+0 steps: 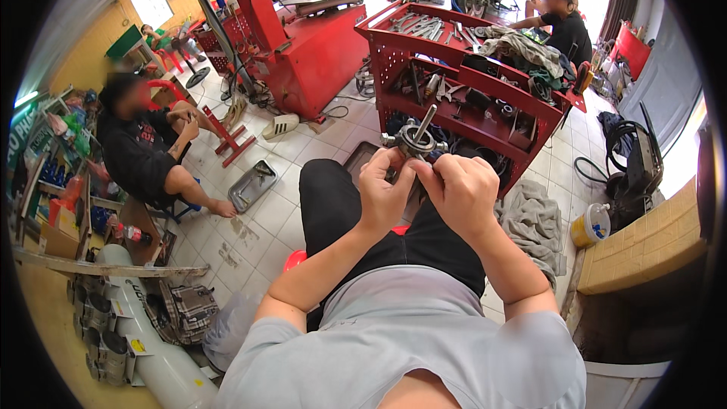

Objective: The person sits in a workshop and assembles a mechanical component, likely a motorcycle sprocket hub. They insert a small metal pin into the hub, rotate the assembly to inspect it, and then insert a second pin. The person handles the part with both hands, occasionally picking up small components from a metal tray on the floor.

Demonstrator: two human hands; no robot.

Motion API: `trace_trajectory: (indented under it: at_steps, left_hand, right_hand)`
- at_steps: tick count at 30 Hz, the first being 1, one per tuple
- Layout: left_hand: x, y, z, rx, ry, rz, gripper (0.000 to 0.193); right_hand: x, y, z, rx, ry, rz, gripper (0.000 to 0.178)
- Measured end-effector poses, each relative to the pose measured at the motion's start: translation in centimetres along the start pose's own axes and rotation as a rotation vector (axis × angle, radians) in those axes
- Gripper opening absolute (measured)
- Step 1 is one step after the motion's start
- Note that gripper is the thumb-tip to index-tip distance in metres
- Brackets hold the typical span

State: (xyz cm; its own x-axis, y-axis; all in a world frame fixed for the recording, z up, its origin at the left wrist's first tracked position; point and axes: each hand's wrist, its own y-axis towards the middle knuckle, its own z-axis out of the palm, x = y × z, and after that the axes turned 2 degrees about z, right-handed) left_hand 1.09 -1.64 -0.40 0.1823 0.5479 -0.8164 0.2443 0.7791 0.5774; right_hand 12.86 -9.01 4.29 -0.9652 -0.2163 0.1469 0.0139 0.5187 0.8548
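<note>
Above my knees, both hands are closed on a round metal machine part [416, 140] with a thin shaft standing up from its middle. My left hand [385, 189] grips its near left side, thumb against the lower edge. On the near right side, my right hand [463, 188] pinches it with bent fingers. The two thumbs nearly meet beneath the part, and my fingers hide its underside. Partly behind my hands, a metal tray [362, 157] lies on the floor.
A red tool cart [454, 68] with wrenches [420, 27] and rags [522, 45] stands just ahead. Another metal tray [254, 185] lies left, near a seated person [148, 144]. Grey cloth [530, 220] and a white bucket [591, 226] are at right. Another person [568, 26] sits beyond the cart.
</note>
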Motion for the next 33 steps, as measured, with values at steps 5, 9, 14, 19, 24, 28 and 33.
trace_trajectory:
  at_steps: [5,9,14,19,24,28,33]
  left_hand:
    - [0.2,0.0,0.3,-0.017,-0.058,-0.044,0.013]
    - [1.1,-0.2,0.2,-0.012,-0.113,-0.063,0.013]
    - [1.2,-0.2,0.1,-0.020,-0.149,-0.129,0.013]
    - [1.6,0.1,0.2,-0.057,-0.153,-0.060,0.014]
    - [1.6,0.0,0.1,-0.063,-0.119,-0.015,0.014]
    - [1.2,-0.2,0.0,-0.055,-0.082,-0.028,0.015]
    - [0.8,-0.3,0.0,-0.040,-0.099,0.001,0.015]
  right_hand:
    - [0.0,0.0,0.3,0.026,-0.090,-0.012,0.043]
    - [0.3,-0.1,0.1,0.076,-0.042,0.023,0.035]
    - [0.9,0.5,-0.8,0.087,0.152,0.062,0.029]
    - [0.3,0.2,0.0,0.119,0.257,-0.104,0.026]
    - [0.5,-0.5,0.6,0.068,0.257,-0.089,0.022]
    - [0.7,-0.7,1.1,-0.012,0.300,-0.065,0.021]
    - [0.9,-0.7,1.0,-0.049,0.317,-0.064,0.022]
